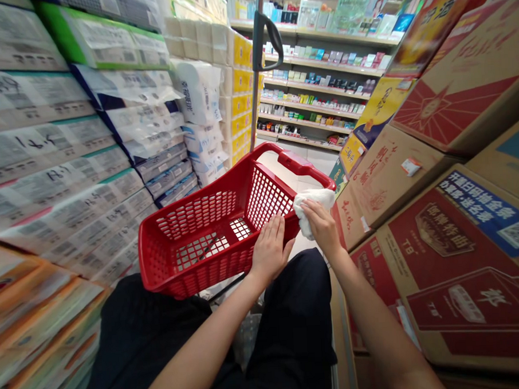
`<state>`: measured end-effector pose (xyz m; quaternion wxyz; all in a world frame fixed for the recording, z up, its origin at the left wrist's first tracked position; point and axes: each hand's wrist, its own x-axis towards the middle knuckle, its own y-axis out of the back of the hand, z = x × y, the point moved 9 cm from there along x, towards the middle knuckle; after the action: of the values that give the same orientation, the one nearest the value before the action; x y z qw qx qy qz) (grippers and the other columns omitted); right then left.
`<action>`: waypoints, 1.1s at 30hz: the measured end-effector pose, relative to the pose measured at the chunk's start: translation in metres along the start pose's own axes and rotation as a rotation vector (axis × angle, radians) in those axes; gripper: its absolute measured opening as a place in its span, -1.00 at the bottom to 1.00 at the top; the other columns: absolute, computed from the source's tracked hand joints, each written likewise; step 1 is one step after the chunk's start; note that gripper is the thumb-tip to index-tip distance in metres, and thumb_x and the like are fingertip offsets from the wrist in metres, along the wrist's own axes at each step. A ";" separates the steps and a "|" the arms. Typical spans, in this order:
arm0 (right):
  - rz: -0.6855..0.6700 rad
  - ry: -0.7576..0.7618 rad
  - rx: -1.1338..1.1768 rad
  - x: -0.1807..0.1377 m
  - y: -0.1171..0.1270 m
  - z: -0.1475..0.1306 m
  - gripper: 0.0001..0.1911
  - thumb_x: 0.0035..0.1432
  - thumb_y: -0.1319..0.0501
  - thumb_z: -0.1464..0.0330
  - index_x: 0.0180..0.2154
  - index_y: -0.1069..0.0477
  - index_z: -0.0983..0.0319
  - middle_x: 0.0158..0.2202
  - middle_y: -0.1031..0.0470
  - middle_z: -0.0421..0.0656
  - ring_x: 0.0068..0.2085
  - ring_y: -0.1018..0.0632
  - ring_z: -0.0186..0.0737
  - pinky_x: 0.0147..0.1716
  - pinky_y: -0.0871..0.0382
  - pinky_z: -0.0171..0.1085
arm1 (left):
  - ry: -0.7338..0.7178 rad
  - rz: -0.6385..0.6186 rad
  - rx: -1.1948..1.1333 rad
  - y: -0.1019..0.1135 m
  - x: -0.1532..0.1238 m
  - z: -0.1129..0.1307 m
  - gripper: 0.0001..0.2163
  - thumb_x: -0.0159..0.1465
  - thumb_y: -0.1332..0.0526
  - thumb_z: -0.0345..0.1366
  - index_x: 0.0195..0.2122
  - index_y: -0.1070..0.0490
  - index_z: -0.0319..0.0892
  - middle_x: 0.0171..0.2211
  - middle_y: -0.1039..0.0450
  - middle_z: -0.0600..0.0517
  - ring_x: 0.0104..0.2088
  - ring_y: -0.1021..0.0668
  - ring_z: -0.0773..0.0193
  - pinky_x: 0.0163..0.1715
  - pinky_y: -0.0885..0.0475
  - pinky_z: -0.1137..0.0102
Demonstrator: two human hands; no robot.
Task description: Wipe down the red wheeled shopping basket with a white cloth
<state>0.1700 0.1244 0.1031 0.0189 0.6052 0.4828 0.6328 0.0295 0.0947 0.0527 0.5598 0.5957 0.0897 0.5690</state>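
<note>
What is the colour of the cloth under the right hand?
The cloth is white; the head view shows it.

cloth [325, 197] part hidden under r hand [319, 220]; btm-l packs [35, 319] blurred; far boxes [335, 57] too sm to read

Can go straight down from above into the red basket [240, 189], with lots of room between its walls, and can poke through the gap between the red handle [299, 163] and the end wall. Bumps into the left hand [268, 243] at the near rim, and into the right hand [319, 217] with the white cloth [306, 224] at the handle corner. Can't swing wide, with tall piles of packs [68, 140] on the left, big boxes [442, 232] close on the right, and a dark handle on a pole [258, 42] sticking up past the far end.
</note>
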 end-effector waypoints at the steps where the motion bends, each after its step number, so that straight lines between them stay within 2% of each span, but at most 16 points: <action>1: 0.011 -0.014 -0.015 0.005 0.008 0.011 -0.66 0.39 0.00 0.36 0.03 -0.48 0.16 0.11 -0.50 -0.06 0.19 -0.46 -0.12 0.28 -0.28 0.00 | 0.001 -0.003 0.003 0.000 0.000 0.000 -0.42 0.44 0.08 -0.09 0.38 0.06 -0.33 0.37 -0.08 -0.23 0.37 -0.17 0.07 0.33 -0.15 0.12; 5: 0.074 -0.120 -0.082 0.025 0.040 0.054 -0.66 0.38 -0.02 0.31 0.01 -0.50 0.18 0.10 -0.50 -0.05 0.16 -0.49 -0.10 0.23 -0.33 -0.07 | 0.001 -0.016 0.007 -0.002 0.000 -0.001 -0.42 0.44 0.07 -0.08 0.37 0.01 -0.37 0.36 -0.09 -0.24 0.37 -0.16 0.06 0.33 -0.14 0.13; 8: 0.101 -0.187 -0.106 0.030 0.047 0.063 -0.66 0.38 -0.01 0.29 0.00 -0.50 0.18 0.10 -0.51 -0.05 0.14 -0.51 -0.10 0.20 -0.36 -0.09 | 0.008 -0.010 -0.005 -0.003 -0.001 -0.001 -0.41 0.43 0.07 -0.07 0.38 0.04 -0.34 0.37 -0.07 -0.22 0.38 -0.14 0.05 0.33 -0.15 0.11; 11: 0.118 -0.189 -0.097 0.023 0.036 0.045 -0.64 0.39 0.02 0.31 0.01 -0.49 0.18 0.10 -0.50 -0.04 0.16 -0.49 -0.09 0.24 -0.31 -0.03 | 0.015 -0.002 -0.014 -0.002 -0.001 0.000 -0.40 0.43 0.07 -0.08 0.39 0.08 -0.32 0.38 -0.05 -0.22 0.38 -0.14 0.05 0.32 -0.16 0.10; 18: 0.039 -0.077 -0.018 -0.009 -0.019 -0.033 -0.64 0.39 0.02 0.39 0.07 -0.46 0.14 0.09 -0.51 -0.05 0.20 -0.46 -0.11 0.27 -0.29 -0.01 | 0.000 0.010 -0.018 -0.002 -0.002 0.000 -0.42 0.44 0.07 -0.11 0.38 0.04 -0.36 0.37 -0.07 -0.24 0.38 -0.15 0.08 0.33 -0.13 0.11; 22: -0.029 0.003 -0.001 -0.013 -0.030 -0.046 -0.63 0.38 0.02 0.41 0.08 -0.45 0.21 0.10 -0.50 0.00 0.21 -0.45 -0.08 0.27 -0.29 0.02 | -0.003 -0.002 -0.005 -0.003 -0.001 0.000 -0.44 0.44 0.07 -0.11 0.35 -0.02 -0.39 0.36 -0.09 -0.25 0.38 -0.15 0.07 0.34 -0.12 0.13; 24: -0.055 0.028 -0.015 -0.009 -0.024 -0.035 -0.64 0.38 0.02 0.41 0.07 -0.46 0.20 0.10 -0.50 -0.02 0.19 -0.46 -0.09 0.26 -0.29 0.01 | 0.000 0.001 -0.004 -0.002 -0.001 0.000 -0.43 0.44 0.08 -0.10 0.36 0.00 -0.38 0.37 -0.08 -0.24 0.38 -0.15 0.08 0.34 -0.13 0.13; 26: -0.058 0.014 -0.044 0.000 -0.010 -0.013 -0.64 0.38 0.02 0.40 0.06 -0.46 0.18 0.11 -0.50 -0.04 0.18 -0.47 -0.11 0.28 -0.26 0.00 | -0.001 0.001 -0.002 -0.002 0.000 0.000 -0.43 0.44 0.08 -0.10 0.37 0.02 -0.36 0.37 -0.07 -0.23 0.38 -0.16 0.07 0.33 -0.13 0.12; 30: 0.014 -0.090 -0.110 0.022 0.028 0.043 -0.66 0.38 0.00 0.35 0.01 -0.49 0.19 0.08 -0.51 -0.04 0.15 -0.48 -0.09 0.27 -0.26 -0.02 | -0.005 -0.007 0.001 -0.003 0.000 0.000 -0.42 0.44 0.09 -0.09 0.37 0.03 -0.36 0.36 -0.08 -0.24 0.38 -0.15 0.07 0.33 -0.15 0.13; 33: 0.061 -0.172 -0.148 0.034 0.045 0.068 -0.68 0.37 -0.02 0.32 -0.03 -0.51 0.19 0.06 -0.53 -0.04 0.11 -0.51 -0.09 0.21 -0.34 -0.07 | 0.000 0.004 -0.005 -0.003 -0.001 0.000 -0.41 0.44 0.08 -0.08 0.38 0.04 -0.35 0.37 -0.08 -0.23 0.38 -0.15 0.06 0.33 -0.15 0.12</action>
<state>0.2400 0.1611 0.1436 0.0854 0.6687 0.4128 0.6125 0.0307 0.0954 0.0502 0.5602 0.5945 0.0869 0.5702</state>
